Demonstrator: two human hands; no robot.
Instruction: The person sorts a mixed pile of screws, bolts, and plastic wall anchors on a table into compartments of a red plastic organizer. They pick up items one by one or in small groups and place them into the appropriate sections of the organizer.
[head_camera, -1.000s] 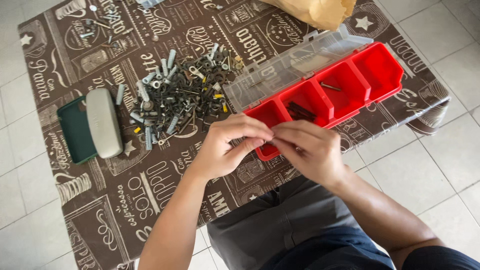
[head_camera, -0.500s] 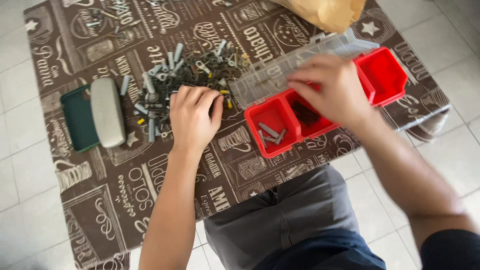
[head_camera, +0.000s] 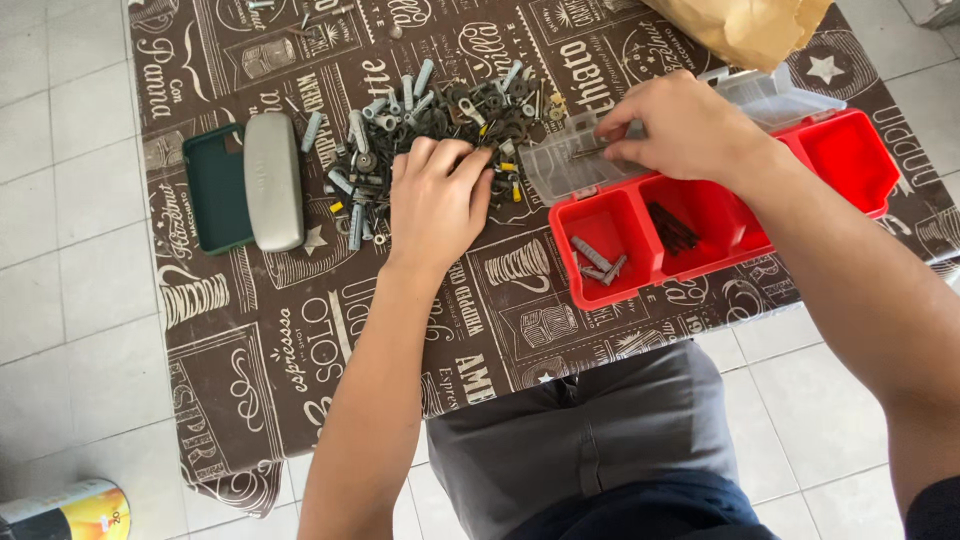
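We look down at a small table with a brown cloth that has white writing and pictures on it. In the middle lies a heap of small parts: grey plastic plugs, dark screws and rings, and a few yellow bits.

Our left hand lies flat on the near edge of that heap. The fingers are stretched out and close together, with the tips in among the parts. We cannot tell if they have hold of a piece, because the fingertips hide it.

Our right hand is over the red sorting box, near its clear lid, which lies open at the back. The thumb and first fingers are pinched together on something thin and dark, maybe a screw, but it is too small to be sure.

The red box has a few parts to it. The left one holds some grey plugs. The next one holds a bunch of dark screws. The one at the far right looks bare.

To the left of the heap lies a dark green case with a grey case on top of it. A brown paper bag sits at the far edge of the table. A tin can stands on the tiled floor below.
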